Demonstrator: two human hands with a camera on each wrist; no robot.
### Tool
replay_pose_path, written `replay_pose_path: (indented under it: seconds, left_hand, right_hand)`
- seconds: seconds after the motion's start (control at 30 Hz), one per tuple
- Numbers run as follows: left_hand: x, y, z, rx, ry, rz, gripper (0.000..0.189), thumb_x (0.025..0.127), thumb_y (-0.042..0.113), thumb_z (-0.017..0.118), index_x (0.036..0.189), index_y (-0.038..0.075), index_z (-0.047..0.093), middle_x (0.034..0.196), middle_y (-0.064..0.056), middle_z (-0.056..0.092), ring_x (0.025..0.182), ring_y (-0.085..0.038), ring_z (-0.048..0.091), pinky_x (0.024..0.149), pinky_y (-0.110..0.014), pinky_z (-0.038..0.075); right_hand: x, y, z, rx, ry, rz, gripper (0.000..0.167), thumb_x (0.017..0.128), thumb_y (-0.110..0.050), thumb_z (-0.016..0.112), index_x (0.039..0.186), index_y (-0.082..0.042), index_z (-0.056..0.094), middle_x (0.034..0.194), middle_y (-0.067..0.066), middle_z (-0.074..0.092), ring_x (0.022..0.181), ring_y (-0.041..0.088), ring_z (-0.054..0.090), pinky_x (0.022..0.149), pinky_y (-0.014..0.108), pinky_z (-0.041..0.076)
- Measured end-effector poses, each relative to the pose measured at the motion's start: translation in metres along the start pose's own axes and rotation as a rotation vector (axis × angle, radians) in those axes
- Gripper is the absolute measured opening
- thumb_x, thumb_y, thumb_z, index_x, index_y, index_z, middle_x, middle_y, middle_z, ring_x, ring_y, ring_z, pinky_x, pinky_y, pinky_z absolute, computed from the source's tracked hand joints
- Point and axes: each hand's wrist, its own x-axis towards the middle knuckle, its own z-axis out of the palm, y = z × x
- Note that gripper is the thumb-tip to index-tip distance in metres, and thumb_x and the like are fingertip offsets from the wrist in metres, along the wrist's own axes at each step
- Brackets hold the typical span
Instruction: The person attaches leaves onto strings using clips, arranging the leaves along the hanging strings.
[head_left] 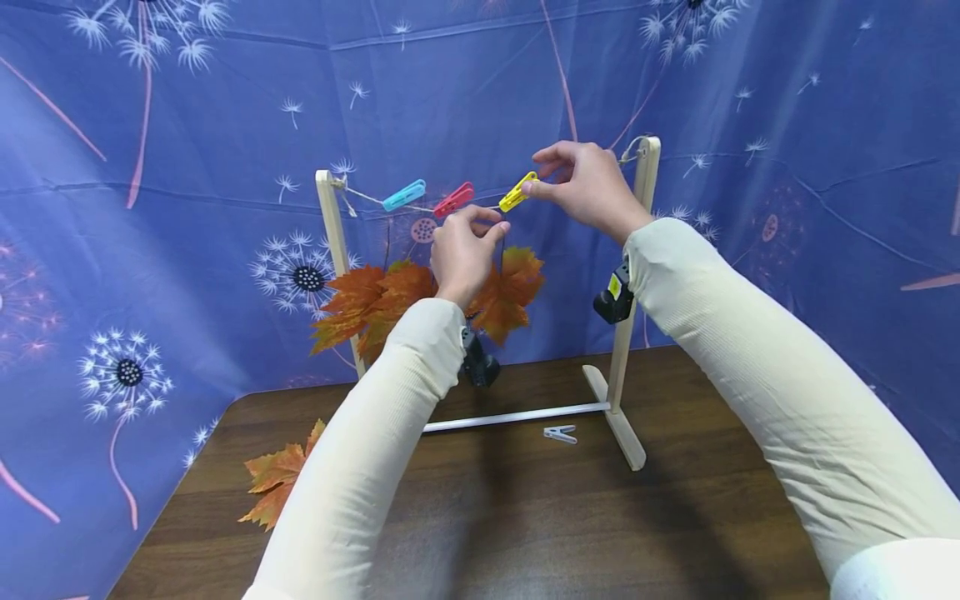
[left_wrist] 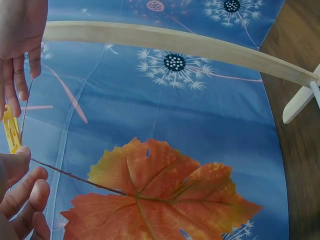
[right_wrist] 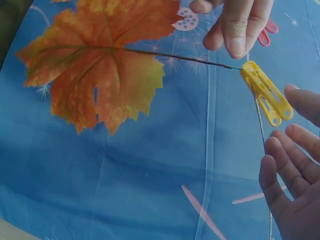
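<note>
Sleeved arms extend, right hand beside yellow clothespin.

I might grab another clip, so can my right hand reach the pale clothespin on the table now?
Probably yes: your right hand seems to grip nothing, and the pale clothespin lies uncovered on the table, on the near side of the white bar.

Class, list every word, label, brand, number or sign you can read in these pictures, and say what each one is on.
Readable text: none.
Yellow patch on the right wrist's black camera: too small to tell whether it bears writing.
Yellow clothespin, orange leaf, patterned backdrop: no readable lettering.
</note>
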Motion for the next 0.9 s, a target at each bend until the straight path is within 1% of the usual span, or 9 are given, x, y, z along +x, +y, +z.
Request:
replay_pose_path:
  seconds: [0.1,0.23,0.37,0.53,0.7,0.9]
  left_hand:
    - [-0.003,-0.001,-0.002,-0.006,-0.008,0.007,0.024,0.094,0.035,0.075,0.112,0.02,0.077,0.095,0.0,0.078,0.082,-0.015,0.069,0.073,-0.035,0.051]
    - [-0.006,-0.003,-0.004,-0.029,-0.017,0.023,0.024,0.094,0.031,0.075,0.113,0.016,0.076,0.095,-0.002,0.078,0.083,-0.017,0.069,0.074,-0.035,0.051]
    - [-0.011,-0.004,-0.008,-0.046,-0.032,0.027,0.024,0.094,0.029,0.075,0.113,0.014,0.076,0.096,-0.004,0.078,0.083,-0.018,0.069,0.075,-0.036,0.052]
    - [-0.017,-0.007,-0.015,-0.049,-0.05,0.042,0.024,0.095,0.03,0.075,0.113,0.014,0.076,0.097,-0.004,0.077,0.086,-0.019,0.07,0.078,-0.036,0.053]
    - [-0.025,-0.011,-0.022,-0.038,-0.069,0.075,0.026,0.095,0.029,0.075,0.115,0.013,0.075,0.098,-0.006,0.077,0.09,-0.021,0.07,0.081,-0.038,0.054]
    - [-0.037,-0.018,-0.029,-0.046,-0.102,0.079,0.026,0.095,0.029,0.074,0.115,0.012,0.074,0.099,-0.005,0.077,0.091,-0.02,0.071,0.081,-0.038,0.054]
  right_hand:
    - [-0.005,0.0,0.001,-0.01,0.049,-0.023,0.051,0.097,-0.034,0.071,0.139,-0.008,0.061,0.13,0.012,0.066,0.112,0.026,0.062,0.093,0.041,0.049]
    - [-0.012,0.002,0.003,-0.017,0.128,-0.067,0.043,0.097,-0.031,0.071,0.133,-0.007,0.066,0.126,0.011,0.068,0.103,0.023,0.063,0.086,0.034,0.048]
    - [-0.019,0.005,0.006,-0.014,0.177,-0.108,0.037,0.097,-0.029,0.072,0.126,-0.007,0.07,0.122,0.01,0.07,0.097,0.021,0.062,0.081,0.029,0.045]
    - [-0.028,0.008,0.009,-0.002,0.179,-0.111,0.034,0.097,-0.031,0.072,0.123,-0.008,0.073,0.117,0.01,0.071,0.096,0.02,0.06,0.079,0.03,0.042]
    - [-0.038,0.012,0.012,0.028,0.152,-0.073,0.035,0.097,-0.034,0.072,0.122,-0.01,0.073,0.114,0.009,0.07,0.097,0.019,0.059,0.078,0.031,0.043]
    - [-0.053,0.023,0.018,0.062,0.12,-0.037,0.038,0.096,-0.036,0.072,0.123,-0.01,0.073,0.114,0.009,0.071,0.098,0.02,0.061,0.077,0.033,0.045]
